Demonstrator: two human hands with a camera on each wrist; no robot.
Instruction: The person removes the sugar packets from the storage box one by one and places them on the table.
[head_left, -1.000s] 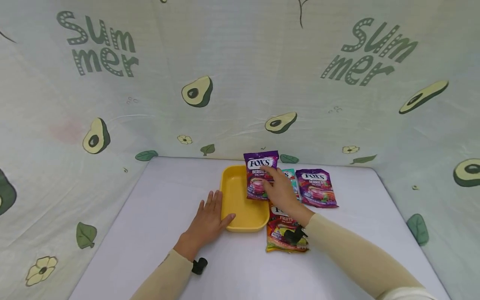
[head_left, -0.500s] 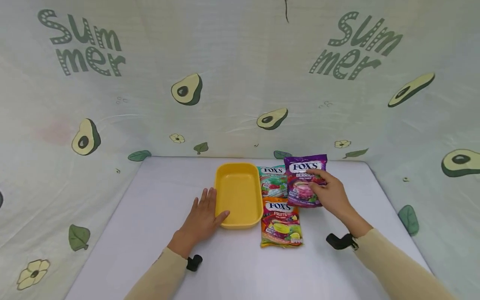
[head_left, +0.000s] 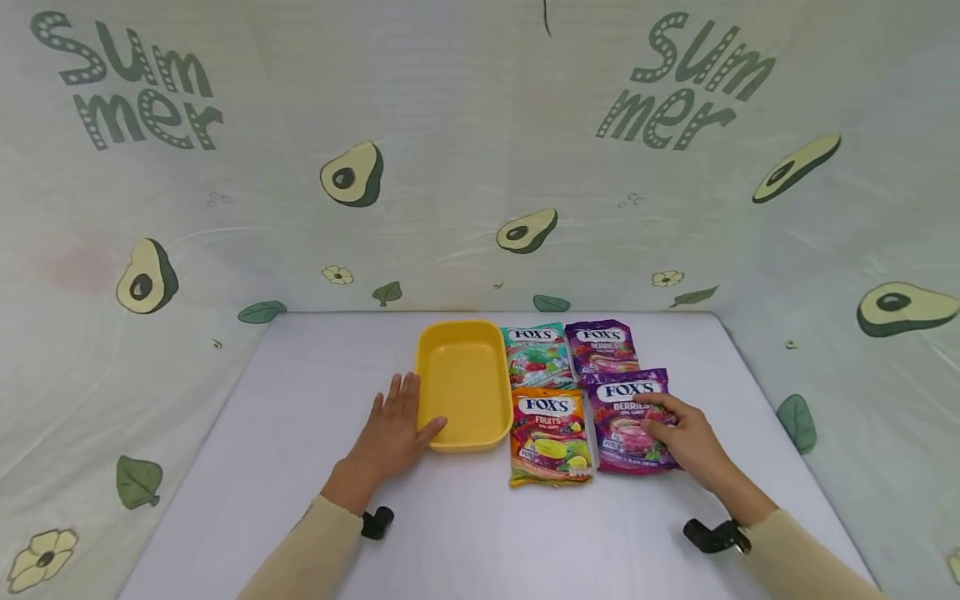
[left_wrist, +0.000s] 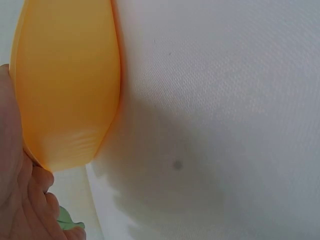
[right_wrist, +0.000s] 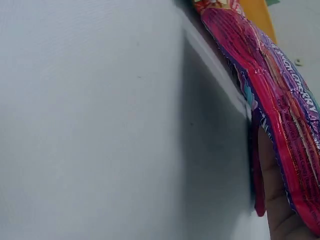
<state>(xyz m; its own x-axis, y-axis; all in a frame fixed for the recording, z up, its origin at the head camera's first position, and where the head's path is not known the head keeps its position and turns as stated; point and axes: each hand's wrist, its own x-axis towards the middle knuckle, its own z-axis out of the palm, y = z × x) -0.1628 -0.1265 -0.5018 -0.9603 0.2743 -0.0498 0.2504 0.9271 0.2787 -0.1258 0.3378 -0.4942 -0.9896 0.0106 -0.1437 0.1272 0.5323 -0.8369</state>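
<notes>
My right hand [head_left: 691, 439] grips the right edge of a purple Fox's Berries candy bag [head_left: 624, 433]. In the right wrist view this candy bag [right_wrist: 280, 100] stands off the white surface, with a shadow beneath and fingers behind it. Left of it lies an orange-red Fox's Fruits bag [head_left: 550, 448]. Behind these two are a teal Fox's Mint Blossom bag [head_left: 537, 360] and a second purple Berries bag [head_left: 602, 348]. My left hand [head_left: 387, 431], fingers extended, rests against the left side of a yellow tray [head_left: 422, 392], its thumb over the rim.
All this is on a white tabletop [head_left: 450, 533]. A fabric backdrop [head_left: 435, 108] printed with avocados, leaves and lettering rises behind the table and along both sides. A black wrist camera [head_left: 712, 536] sits below the right hand.
My right hand has carried the purple Berries bag from over the tray rightward, then down toward the front, beside the Fruits bag. The left hand stays at the tray; the head view has shifted slightly.
</notes>
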